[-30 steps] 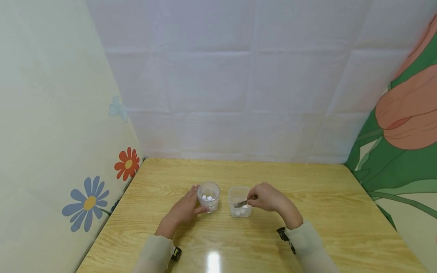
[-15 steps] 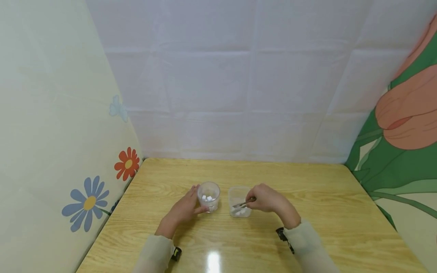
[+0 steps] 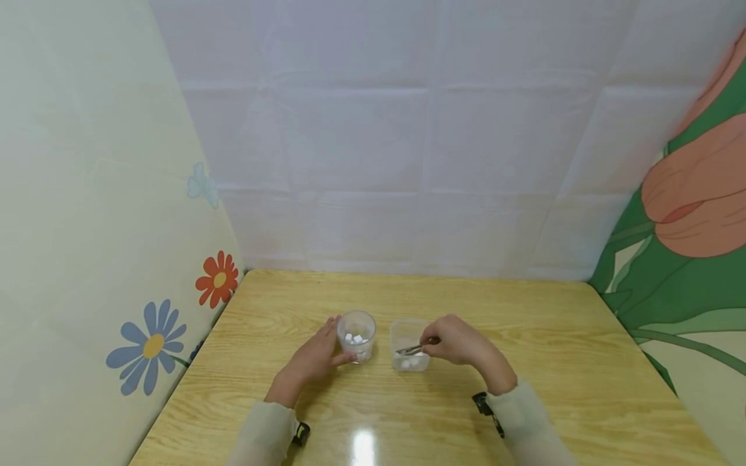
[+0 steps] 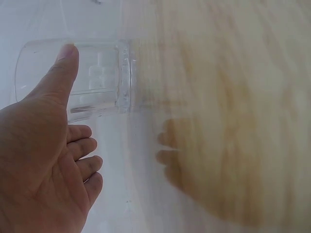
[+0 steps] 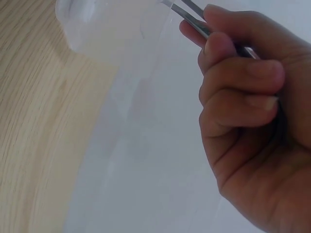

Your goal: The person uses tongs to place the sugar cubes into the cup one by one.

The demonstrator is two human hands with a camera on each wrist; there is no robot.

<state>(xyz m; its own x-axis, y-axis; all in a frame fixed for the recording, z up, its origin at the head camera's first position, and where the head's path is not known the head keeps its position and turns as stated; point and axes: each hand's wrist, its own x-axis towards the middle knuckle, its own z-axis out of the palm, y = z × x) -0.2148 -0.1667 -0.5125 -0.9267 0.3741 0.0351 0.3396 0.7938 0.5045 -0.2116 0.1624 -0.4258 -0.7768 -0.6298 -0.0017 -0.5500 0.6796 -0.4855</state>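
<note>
I hold a pair of tweezers [image 3: 414, 349] in my right hand [image 3: 457, 340], thumb and fingers clamped on it, the other fingers curled in. Its long axis runs slantwise, from my fingers leftward and a little toward me, so the tips point at the near left part of the clear box [image 3: 399, 332]. The two prongs stand slightly apart near my fingers; whether the tips have hold of anything I can't tell. Inside the box, small white cubes [image 3: 408, 364] gather at the near end, below the tweezers.

Left of the box, apart from it, a clear cup [image 3: 356, 322] stands upright with more cubes [image 3: 353, 338] in it. My left hand [image 3: 315, 357] is at its left side, the thumb straight against the near wall, well apart from the fingers, which are loosely bent.

Both containers stand on the wooden table [image 3: 524, 323]. Beyond it hangs a creased white sheet [image 3: 373, 142], with painted flowers [image 3: 153, 347] to my left and a big tulip [image 3: 699, 194] to my right.
</note>
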